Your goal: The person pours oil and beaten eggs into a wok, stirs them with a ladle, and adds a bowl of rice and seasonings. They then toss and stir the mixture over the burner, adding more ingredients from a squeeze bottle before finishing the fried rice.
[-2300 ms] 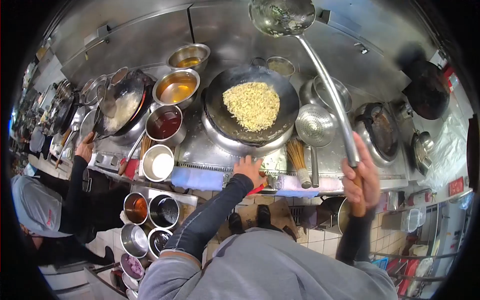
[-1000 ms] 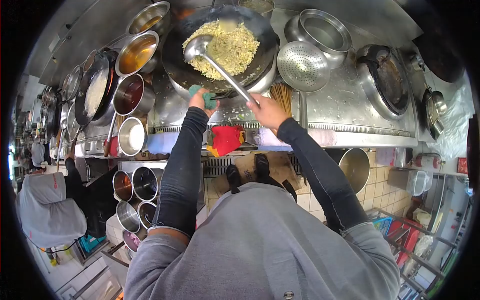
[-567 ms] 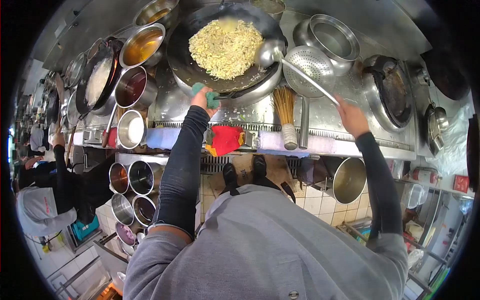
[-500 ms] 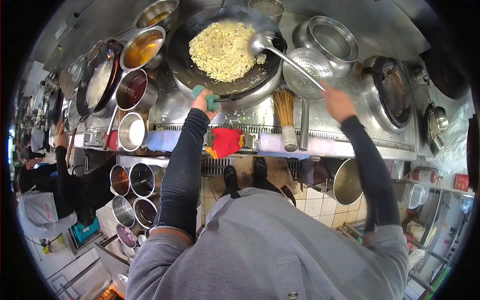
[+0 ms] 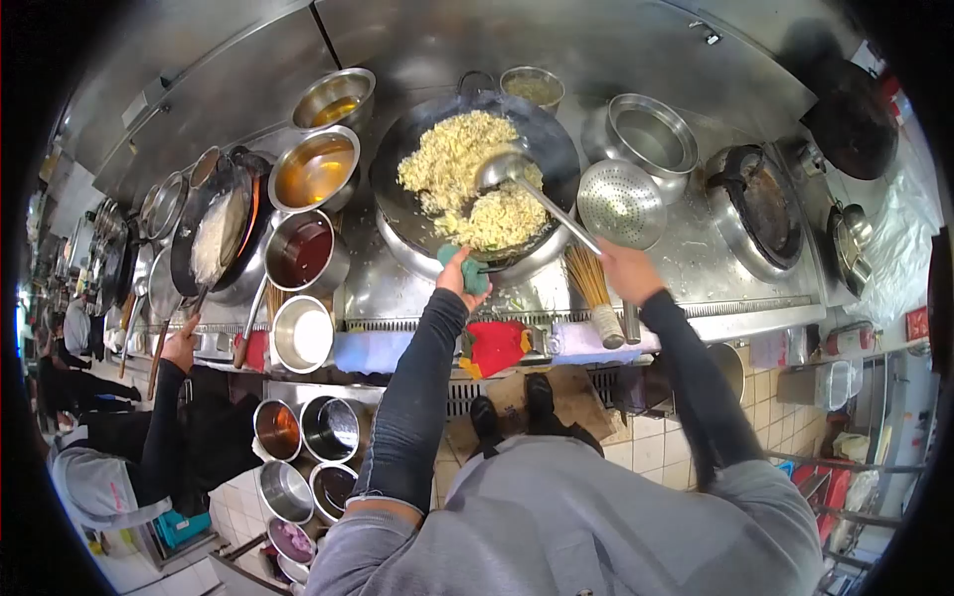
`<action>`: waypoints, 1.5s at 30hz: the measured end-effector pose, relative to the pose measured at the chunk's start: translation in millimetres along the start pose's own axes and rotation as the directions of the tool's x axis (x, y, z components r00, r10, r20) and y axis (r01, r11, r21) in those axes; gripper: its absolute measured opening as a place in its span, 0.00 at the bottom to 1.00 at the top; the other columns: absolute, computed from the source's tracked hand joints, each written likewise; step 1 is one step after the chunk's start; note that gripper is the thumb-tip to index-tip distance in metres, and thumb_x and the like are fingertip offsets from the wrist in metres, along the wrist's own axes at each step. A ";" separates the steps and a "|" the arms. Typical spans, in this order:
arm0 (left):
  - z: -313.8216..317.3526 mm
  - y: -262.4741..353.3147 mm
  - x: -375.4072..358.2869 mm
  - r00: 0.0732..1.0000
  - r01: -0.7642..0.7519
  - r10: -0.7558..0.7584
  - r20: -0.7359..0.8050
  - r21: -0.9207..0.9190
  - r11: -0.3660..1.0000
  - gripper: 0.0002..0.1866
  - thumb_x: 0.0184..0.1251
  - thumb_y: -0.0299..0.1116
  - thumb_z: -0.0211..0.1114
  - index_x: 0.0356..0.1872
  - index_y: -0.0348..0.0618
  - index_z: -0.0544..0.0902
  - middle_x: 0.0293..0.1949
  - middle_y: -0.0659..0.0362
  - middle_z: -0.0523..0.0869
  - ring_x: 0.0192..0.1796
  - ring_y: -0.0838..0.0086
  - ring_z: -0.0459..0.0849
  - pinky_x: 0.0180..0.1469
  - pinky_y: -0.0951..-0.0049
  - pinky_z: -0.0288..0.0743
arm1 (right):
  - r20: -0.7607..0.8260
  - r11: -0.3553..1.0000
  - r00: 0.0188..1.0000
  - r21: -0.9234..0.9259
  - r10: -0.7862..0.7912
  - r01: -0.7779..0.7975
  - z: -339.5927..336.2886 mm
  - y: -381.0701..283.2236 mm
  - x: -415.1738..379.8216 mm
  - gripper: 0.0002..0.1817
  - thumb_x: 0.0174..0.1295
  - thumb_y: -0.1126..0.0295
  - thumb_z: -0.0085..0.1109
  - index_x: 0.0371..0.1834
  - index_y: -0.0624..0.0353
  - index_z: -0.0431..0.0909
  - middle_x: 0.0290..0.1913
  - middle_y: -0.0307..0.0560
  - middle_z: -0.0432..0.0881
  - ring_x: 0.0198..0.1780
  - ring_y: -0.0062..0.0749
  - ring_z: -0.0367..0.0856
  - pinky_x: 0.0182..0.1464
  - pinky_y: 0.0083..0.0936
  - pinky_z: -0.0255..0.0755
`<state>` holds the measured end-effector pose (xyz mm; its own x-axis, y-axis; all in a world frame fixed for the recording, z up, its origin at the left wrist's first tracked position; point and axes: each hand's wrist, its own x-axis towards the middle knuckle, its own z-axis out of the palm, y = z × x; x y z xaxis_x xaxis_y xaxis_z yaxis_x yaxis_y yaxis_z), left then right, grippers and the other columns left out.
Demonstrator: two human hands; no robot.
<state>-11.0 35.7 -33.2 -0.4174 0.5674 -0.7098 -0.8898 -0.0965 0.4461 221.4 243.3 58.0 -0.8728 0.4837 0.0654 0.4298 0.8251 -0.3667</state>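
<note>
A large black wok sits on the stove, holding a heap of fried rice with yellow egg bits. My left hand is closed around the wok's near handle through a folded green cloth. My right hand grips the long handle of a steel ladle, whose bowl is in the rice near the wok's middle. Just right of the wok lies a perforated skimmer. Partly beneath my right hand is a bamboo wok brush.
On the left stand steel bowls of amber liquid and a pot of dark red liquid. A lidded-looking pot is behind the skimmer. A red cloth hangs at the front edge. At far left, a co-worker's hand holds another pan's handle.
The ladle has moved from the wok's right side into its middle, parting the rice into two heaps. My view has shifted, so the stove appears lower. The co-worker's hand is now at the pan handle.
</note>
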 end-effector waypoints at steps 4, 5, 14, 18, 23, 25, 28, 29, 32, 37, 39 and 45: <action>6.1 12.4 -25.9 0.982 0.146 -0.146 0.117 0.010 0.989 0.20 0.58 0.54 0.67 0.37 0.50 0.76 0.31 0.61 0.78 0.34 0.66 0.78 0.46 0.53 0.76 | 0.019 0.979 0.980 0.039 0.198 -0.198 78.3 -82.1 49.5 0.14 0.69 0.63 0.42 0.47 0.61 0.72 0.26 0.62 0.81 0.34 0.61 0.80 0.38 0.51 0.73; 8.9 13.9 -31.3 0.978 0.169 -0.170 0.123 0.018 0.985 0.19 0.58 0.53 0.68 0.37 0.50 0.76 0.31 0.61 0.78 0.34 0.66 0.78 0.48 0.51 0.76 | 0.048 0.973 0.983 0.139 0.178 -0.183 85.2 -93.8 38.3 0.17 0.69 0.62 0.41 0.53 0.60 0.70 0.29 0.65 0.80 0.37 0.63 0.79 0.41 0.53 0.72; -1.4 -24.7 18.4 0.982 -0.003 0.006 0.191 -0.015 1.000 0.07 0.60 0.34 0.61 0.32 0.45 0.72 0.28 0.59 0.76 0.30 0.67 0.78 0.32 0.68 0.77 | 0.199 0.975 0.978 0.193 0.070 -0.109 -44.5 -101.0 -143.3 0.29 0.66 0.65 0.51 0.71 0.55 0.58 0.37 0.67 0.80 0.37 0.61 0.80 0.40 0.47 0.72; -27.4 -67.8 -132.3 0.976 0.175 -0.167 0.143 -0.048 0.983 0.05 0.65 0.32 0.53 0.40 0.48 0.73 0.36 0.58 0.80 0.34 0.64 0.82 0.36 0.56 0.80 | 0.484 0.975 0.874 0.208 -0.037 -0.074 -179.5 -114.6 -207.4 0.34 0.66 0.67 0.51 0.75 0.44 0.52 0.35 0.59 0.82 0.33 0.49 0.82 0.40 0.37 0.75; 15.9 -27.4 -85.1 0.980 0.166 -0.160 0.120 -0.042 0.985 0.08 0.65 0.40 0.58 0.38 0.48 0.77 0.34 0.58 0.81 0.39 0.63 0.81 0.39 0.56 0.79 | 0.575 0.966 0.812 0.140 0.101 -0.219 -137.6 -117.7 -132.8 0.32 0.66 0.65 0.49 0.74 0.41 0.53 0.34 0.59 0.82 0.32 0.51 0.81 0.39 0.39 0.74; 3.3 -37.9 -38.0 0.992 0.061 -0.068 0.110 0.074 0.995 0.09 0.66 0.40 0.58 0.40 0.49 0.74 0.37 0.58 0.79 0.38 0.64 0.79 0.40 0.56 0.78 | 0.308 0.983 0.947 0.181 -0.093 0.038 -52.9 -83.1 -90.6 0.34 0.64 0.67 0.51 0.74 0.43 0.54 0.35 0.62 0.82 0.34 0.60 0.80 0.43 0.46 0.73; -55.5 -98.0 -30.5 0.992 0.048 -0.063 0.110 0.137 0.989 0.09 0.64 0.35 0.58 0.43 0.48 0.75 0.38 0.57 0.81 0.36 0.63 0.82 0.35 0.55 0.81 | 0.133 0.999 0.991 0.036 -0.001 -0.004 -12.1 -106.3 -55.1 0.34 0.63 0.68 0.51 0.74 0.45 0.54 0.31 0.64 0.81 0.33 0.60 0.79 0.41 0.48 0.73; -69.1 -109.7 -39.8 0.993 0.034 -0.055 0.100 0.199 0.979 0.11 0.63 0.34 0.58 0.46 0.47 0.75 0.40 0.56 0.81 0.38 0.63 0.83 0.34 0.54 0.82 | 0.088 1.000 0.996 0.011 0.010 -0.011 -12.5 -115.4 -56.6 0.34 0.63 0.69 0.51 0.74 0.46 0.54 0.30 0.64 0.80 0.33 0.60 0.79 0.40 0.49 0.72; -64.5 -105.8 -26.6 0.962 -0.253 0.229 0.146 0.175 0.952 0.08 0.62 0.31 0.56 0.42 0.47 0.76 0.34 0.57 0.81 0.33 0.63 0.83 0.32 0.60 0.82 | 0.093 0.991 0.996 0.135 -0.001 -0.011 -18.4 -122.1 -85.0 0.33 0.63 0.69 0.52 0.73 0.50 0.55 0.30 0.65 0.80 0.32 0.60 0.79 0.37 0.49 0.72; -0.8 -36.2 -75.7 0.990 0.081 -0.075 0.118 -0.050 0.995 0.08 0.67 0.40 0.55 0.32 0.49 0.72 0.27 0.60 0.76 0.28 0.64 0.78 0.37 0.56 0.79 | 0.135 0.948 0.971 0.280 -0.195 0.151 -83.7 -120.7 -165.0 0.32 0.64 0.70 0.50 0.72 0.51 0.56 0.41 0.65 0.80 0.36 0.54 0.82 0.41 0.42 0.74; -31.0 -64.4 -107.8 0.962 0.200 -0.193 0.192 -0.019 0.980 0.07 0.68 0.37 0.52 0.38 0.49 0.77 0.35 0.57 0.80 0.38 0.63 0.80 0.38 0.55 0.78 | 0.650 0.901 0.748 0.237 0.131 -0.364 -166.3 -154.2 -182.4 0.31 0.64 0.71 0.50 0.72 0.48 0.58 0.42 0.58 0.81 0.36 0.43 0.83 0.44 0.34 0.75; 27.1 -24.5 -92.0 0.973 0.185 -0.183 0.137 -0.001 0.983 0.11 0.69 0.41 0.54 0.45 0.48 0.75 0.40 0.57 0.80 0.44 0.64 0.80 0.45 0.53 0.80 | 0.570 0.965 0.817 0.154 0.087 -0.211 -137.8 -138.4 -112.4 0.31 0.63 0.69 0.50 0.72 0.44 0.59 0.34 0.54 0.83 0.29 0.41 0.81 0.37 0.34 0.75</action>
<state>54.2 8.0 36.0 -0.2178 0.6820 -0.6982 -0.9519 0.0097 0.3064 291.9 115.0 229.2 -0.8074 0.3005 -0.5078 0.5631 0.6496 -0.5109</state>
